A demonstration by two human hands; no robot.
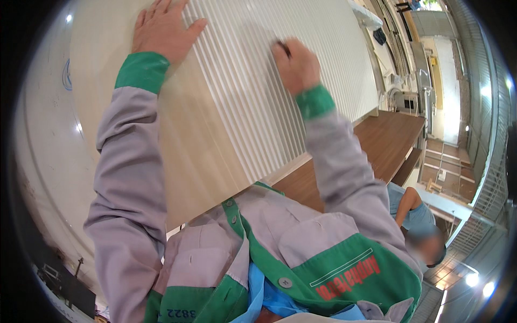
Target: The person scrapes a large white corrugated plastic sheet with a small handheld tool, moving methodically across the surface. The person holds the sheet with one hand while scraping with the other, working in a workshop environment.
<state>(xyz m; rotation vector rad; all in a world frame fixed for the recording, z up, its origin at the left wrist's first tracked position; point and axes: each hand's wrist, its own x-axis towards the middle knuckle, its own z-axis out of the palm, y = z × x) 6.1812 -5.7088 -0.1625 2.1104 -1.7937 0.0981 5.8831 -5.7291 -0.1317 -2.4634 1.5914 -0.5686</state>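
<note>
A large pale panel (pixel 194 177) spreads in front of me, smooth and cream-coloured on its left part. Its right part is a fluted surface (pixel 237 102) with many narrow white ribs. My left hand (pixel 164 32) lies flat on the panel near the top of the view, fingers stretched out and thumb apart, close to where the ribs begin. Over the ribbed part, my right hand (pixel 297 65) is closed in a fist, slightly blurred. A small dark object (pixel 284 49) shows at its fingers; most of it is hidden, so its kind is unclear.
A brown wood-grain board (pixel 388 141) extends to the right of the panel, at its lower edge. Another person (pixel 414 215) in a blue top is at the lower right. Long strips and materials (pixel 396 48) lie beyond the panel's right side. A blue cord (pixel 67 75) is at the left.
</note>
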